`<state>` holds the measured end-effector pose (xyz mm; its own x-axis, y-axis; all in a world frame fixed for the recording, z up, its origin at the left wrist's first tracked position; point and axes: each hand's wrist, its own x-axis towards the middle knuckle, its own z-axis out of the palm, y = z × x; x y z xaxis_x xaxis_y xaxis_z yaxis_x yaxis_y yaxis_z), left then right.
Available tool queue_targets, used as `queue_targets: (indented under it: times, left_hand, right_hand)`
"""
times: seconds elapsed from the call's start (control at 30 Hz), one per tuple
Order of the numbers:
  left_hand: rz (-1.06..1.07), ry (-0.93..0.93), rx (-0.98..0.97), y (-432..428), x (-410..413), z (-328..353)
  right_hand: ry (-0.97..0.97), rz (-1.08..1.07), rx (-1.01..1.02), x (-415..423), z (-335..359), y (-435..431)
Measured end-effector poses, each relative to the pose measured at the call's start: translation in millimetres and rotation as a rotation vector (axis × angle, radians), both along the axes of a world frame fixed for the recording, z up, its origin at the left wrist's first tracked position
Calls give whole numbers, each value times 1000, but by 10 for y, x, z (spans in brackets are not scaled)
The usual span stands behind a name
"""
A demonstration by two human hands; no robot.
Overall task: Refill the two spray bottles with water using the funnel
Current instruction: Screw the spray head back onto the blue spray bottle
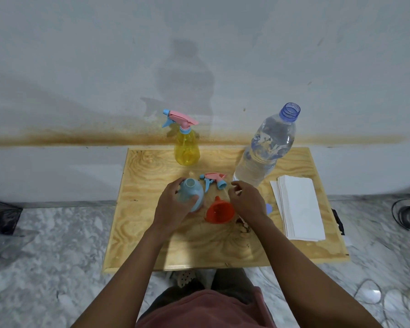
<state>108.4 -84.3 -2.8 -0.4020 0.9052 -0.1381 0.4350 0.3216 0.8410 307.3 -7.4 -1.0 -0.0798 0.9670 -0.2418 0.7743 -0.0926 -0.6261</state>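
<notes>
1. Two spray bottles stand on the pale plywood worktop [152, 233]. A translucent yellow plastic spray bottle [186, 150] is near the back edge with its trigger head on. An opaque light-blue plastic spray bottle [194, 194] is nearer the person, its neck bare.
2. One detached pink-and-blue trigger sprayer [213, 179] lies on its side just behind the blue bottle, likely taken off to free the neck for filling.
3. One orange-red plastic funnel [219, 211] lies tipped over between the hands, just beside the blue bottle and within easy reach.
4. One tall clear plastic water bottle [265, 150] stands uncapped at the back right, largely full and ready to pour. One small blue cap [269, 208] shows beside the right wrist.
5. One stack of white paper napkins [298, 207] lies at the right, probably for spills.
6. Two hands are at work. The left hand [173, 204] curls round the blue bottle to steady it. The right hand [246, 200] hovers over the funnel with fingers loosely curled, holding nothing visible.
</notes>
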Motion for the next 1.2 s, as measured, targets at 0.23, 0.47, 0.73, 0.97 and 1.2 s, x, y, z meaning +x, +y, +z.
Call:
queue_targets:
  times: [0.23,0.47,0.73,0.97,1.2]
  left_hand:
    - [-7,-52,-62,24,-11,-5]
    - [-18,-76,-113,48,-17,-20]
    - [-46,-92,-145,78,-39,-96]
    - [-32,-73,-77,49,-27,-108]
    - [-27,-43,-32,56,2,-44]
  right_hand:
    - [-67,54,-256,-374,-187,310]
    - [-104,41,-253,-517,-259,391]
    - [-78,0,-242,-480,-288,340]
    - [43,-75,-83,-372,-55,167]
    - [237,-58,96,-342,326,25]
